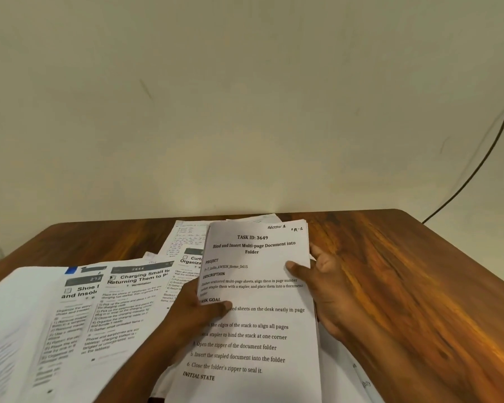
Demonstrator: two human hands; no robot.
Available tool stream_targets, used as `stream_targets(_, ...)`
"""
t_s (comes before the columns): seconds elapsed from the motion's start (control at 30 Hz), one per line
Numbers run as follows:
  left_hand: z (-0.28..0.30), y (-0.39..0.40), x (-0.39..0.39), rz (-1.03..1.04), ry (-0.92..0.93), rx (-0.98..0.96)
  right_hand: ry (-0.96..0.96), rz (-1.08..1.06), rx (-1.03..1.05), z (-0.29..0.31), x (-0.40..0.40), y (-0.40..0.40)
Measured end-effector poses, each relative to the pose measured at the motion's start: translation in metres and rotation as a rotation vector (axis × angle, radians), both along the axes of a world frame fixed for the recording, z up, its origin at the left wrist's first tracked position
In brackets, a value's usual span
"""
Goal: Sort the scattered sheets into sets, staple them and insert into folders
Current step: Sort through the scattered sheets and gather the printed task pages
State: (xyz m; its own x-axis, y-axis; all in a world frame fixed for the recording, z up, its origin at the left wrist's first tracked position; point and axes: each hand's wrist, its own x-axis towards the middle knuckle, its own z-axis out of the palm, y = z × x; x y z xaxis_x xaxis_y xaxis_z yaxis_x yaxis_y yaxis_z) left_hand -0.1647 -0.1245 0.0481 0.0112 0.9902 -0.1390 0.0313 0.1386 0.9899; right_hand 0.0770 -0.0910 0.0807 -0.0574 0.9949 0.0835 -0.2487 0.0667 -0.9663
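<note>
A person is holding a thin stack of white printed sheets (259,301) over the brown wood-grain tabletop (405,271), with both hands clamped on it. The top page is headed "TASK ID: 3649" and "Bind and Insert Multi-page Document into Folder", with handwritten marks in its upper right corner. The left hand (198,312) is gripping the stack's left edge, its thumb lying across the page near the words "TASK GOAL" and its other fingers hidden behind the paper. The right hand (329,289) is gripping the right edge, its thumb pressing on the front of the page beside the description text while its fingers are showing behind the sheets. The stack is tilting up toward the camera, its lower part running out of the bottom of the view.

To the left, more white printed sheets (120,301) are lying fanned and overlapping on the tabletop, with headings such as "Charging Small" and "Shoe" partly readable. Behind the held stack, handwritten white pages (186,239) are lying near the tabletop's far edge. A pale cream wall (245,97) is rising behind, and a thin black cable (477,170) is hanging along it at the right.
</note>
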Motion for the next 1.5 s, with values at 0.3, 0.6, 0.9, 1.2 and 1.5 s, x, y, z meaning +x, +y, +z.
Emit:
stream_targets(0.3,-0.002,0.001,0.004,-0.027,-0.100,0.006,0.049,-0.112,0.010,-0.002,0.003,0.005)
stream_targets(0.6,-0.003,0.005,0.005,0.022,-0.167,0.073,0.129,-0.057,0.016,0.002,0.011,0.008)
stream_targets(0.9,0.005,0.001,-0.001,-0.015,-0.277,0.012,0.266,-0.007,-0.008,0.004,0.022,0.013)
stream_targets(1.2,0.005,-0.003,0.003,-0.085,-0.372,-0.119,0.216,-0.050,-0.003,-0.002,0.020,0.016)
stream_targets(1.5,0.004,0.002,0.003,0.011,-0.536,-0.058,-0.148,-0.013,-0.015,-0.009,0.004,0.005)
